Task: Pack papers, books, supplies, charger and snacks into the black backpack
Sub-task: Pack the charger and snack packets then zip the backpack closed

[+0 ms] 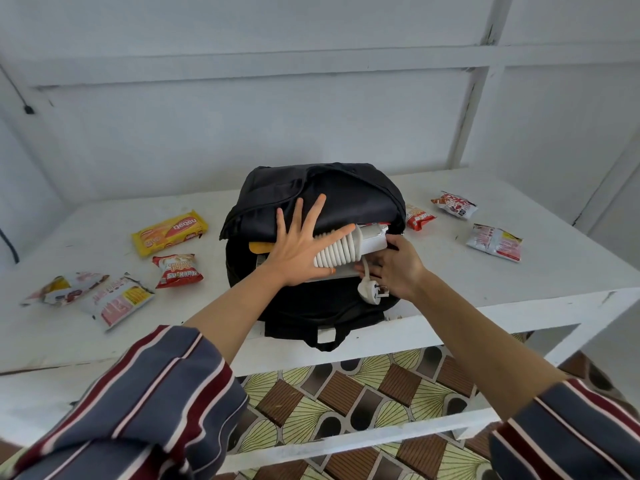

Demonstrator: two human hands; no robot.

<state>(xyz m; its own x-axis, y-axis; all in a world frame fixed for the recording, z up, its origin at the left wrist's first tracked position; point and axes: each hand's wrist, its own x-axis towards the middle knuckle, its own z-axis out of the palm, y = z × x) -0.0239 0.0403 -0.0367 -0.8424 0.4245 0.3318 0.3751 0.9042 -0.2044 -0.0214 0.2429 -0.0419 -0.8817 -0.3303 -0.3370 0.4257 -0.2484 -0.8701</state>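
The black backpack (332, 199) lies on the white table (485, 282) with its zip mouth facing me. A white charger (349, 249), its cable wound around it, sits half inside the mouth, and its plug (372, 293) dangles outside. My right hand (398, 268) grips the charger's block end and cable. My left hand (301, 244) lies flat with fingers spread over the bag's flap and the coiled cable. A yellow item (258, 247) and white papers show inside the opening.
Snack packets lie around the bag: a yellow wafer pack (169, 232), a red packet (178, 271) and two pale ones (117, 301) to the left; a red one (417, 216) and two more (493, 242) to the right. A wall stands behind.
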